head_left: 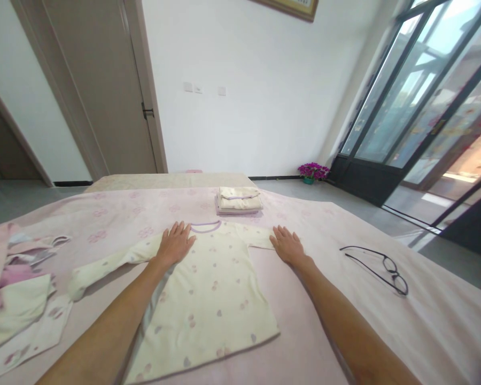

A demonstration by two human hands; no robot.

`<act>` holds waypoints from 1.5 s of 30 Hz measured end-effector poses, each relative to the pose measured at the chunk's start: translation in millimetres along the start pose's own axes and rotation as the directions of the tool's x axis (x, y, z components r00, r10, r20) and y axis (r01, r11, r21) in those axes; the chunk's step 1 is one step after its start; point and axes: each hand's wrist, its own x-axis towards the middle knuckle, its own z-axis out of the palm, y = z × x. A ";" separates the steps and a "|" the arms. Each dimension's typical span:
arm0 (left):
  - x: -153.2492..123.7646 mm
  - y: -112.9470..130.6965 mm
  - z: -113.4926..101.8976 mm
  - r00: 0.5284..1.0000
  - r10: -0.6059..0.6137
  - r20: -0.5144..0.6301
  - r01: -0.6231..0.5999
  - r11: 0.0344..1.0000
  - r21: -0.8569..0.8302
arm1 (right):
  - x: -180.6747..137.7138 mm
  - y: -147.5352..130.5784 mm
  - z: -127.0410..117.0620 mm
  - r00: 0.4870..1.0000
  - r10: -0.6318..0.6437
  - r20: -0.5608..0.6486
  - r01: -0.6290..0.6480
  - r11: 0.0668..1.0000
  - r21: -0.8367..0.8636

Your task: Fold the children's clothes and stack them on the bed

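A cream long-sleeved child's top of soft-looking knit, printed with small hearts (212, 289), is laid out near the middle of a broad surface covered in pale pink floral cloth (316, 326); whether a bed or a table is covered cannot be told. The step in hand is judged to be the flattening of this garment. The left hand (175, 243) is laid palm down at one shoulder, beside the lilac-trimmed collar (206, 230), and the right hand (287, 245) is rested over the outer end of the opposite sleeve (260, 239). The fingers of both are slightly spread, and nothing is seen to be pinched. Light, even pressure would seem to be called for, since thin cloth could be dragged into creases.

Beyond the collar, a neat stack of folded cream and lilac clothes (240, 199) is set; loose pink and cream garments (20, 299) are heaped at far left, and black-framed eyeglasses (393, 271) are left at right. The room is bounded by a plain white wall (244, 128), a brown door (92, 80) and dark-framed glass doors (404, 96), with purple flowers in a green pot (313, 170) placed on the floor.
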 end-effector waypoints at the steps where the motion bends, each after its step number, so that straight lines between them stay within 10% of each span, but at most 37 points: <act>1: -2.8 0.4 -0.7 1.000 0.013 -0.015 -0.013 1.000 0.001 | -2.9 1.0 -2.6 0.999 0.033 -0.025 -0.033 0.999 -0.012; 7: -48.4 -3.5 -12.2 0.973 0.221 -0.069 -0.228 0.968 -0.104 | -54.3 -14.1 -16.4 0.976 -0.135 -0.173 0.157 0.980 0.119; 14: -180.9 4.3 -84.9 0.853 0.487 -0.188 -0.522 0.813 -0.259 | -170.7 -22.7 -51.2 0.913 -0.386 -0.135 0.390 0.720 0.574; 19: -251.7 6.6 -104.7 0.856 0.482 -0.187 -0.513 0.838 -0.188 | -212.2 -37.8 -62.1 0.858 -0.497 -0.129 0.494 0.732 0.470; 26: -261.5 6.5 -94.2 0.980 0.189 -0.055 -0.197 0.938 -0.286 | -202.2 -61.4 -55.7 0.959 -0.265 -0.096 0.278 0.832 0.481; 39: -253.5 -4.0 -103.6 0.985 -0.072 0.156 0.144 0.843 -0.519 | -200.5 -66.7 -55.4 0.995 -0.076 0.062 0.042 0.901 0.432; 45: -264.1 -5.7 -105.2 0.987 0.073 0.141 -0.017 0.931 -0.365 | -211.1 -61.6 -53.9 0.986 -0.170 0.003 0.157 0.918 0.364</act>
